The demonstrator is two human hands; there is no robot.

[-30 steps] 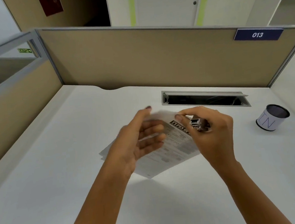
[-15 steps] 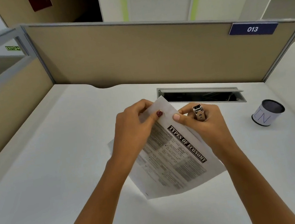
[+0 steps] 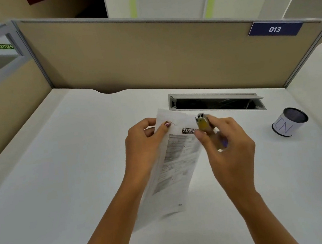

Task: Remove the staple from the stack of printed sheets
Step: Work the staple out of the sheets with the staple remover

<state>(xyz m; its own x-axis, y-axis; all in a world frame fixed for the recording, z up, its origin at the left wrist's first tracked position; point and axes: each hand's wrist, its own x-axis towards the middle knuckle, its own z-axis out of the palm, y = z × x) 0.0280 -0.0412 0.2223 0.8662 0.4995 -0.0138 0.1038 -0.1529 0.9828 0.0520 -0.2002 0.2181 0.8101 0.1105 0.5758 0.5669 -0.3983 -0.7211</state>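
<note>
The stack of printed sheets (image 3: 173, 161), headed by a black title bar, is lifted off the white desk (image 3: 61, 174) and hangs tilted. My left hand (image 3: 145, 148) pinches its top left corner, thumb on the front. A thin staple (image 3: 172, 123) shows just beside that thumbnail. My right hand (image 3: 226, 146) grips a metal staple remover (image 3: 202, 122) at the sheets' top right, jaws pointing away from me. Whether the jaws touch the paper is unclear.
A small round tin (image 3: 289, 122) with a white label stands at the right. An open cable slot (image 3: 216, 102) is cut into the desk just behind my hands. Beige partition walls (image 3: 148, 58) close the desk at the back and left.
The sheets went from lying on the desk to being held up by my left hand and turned more upright. My right hand with the staple remover let go of the paper edge.
</note>
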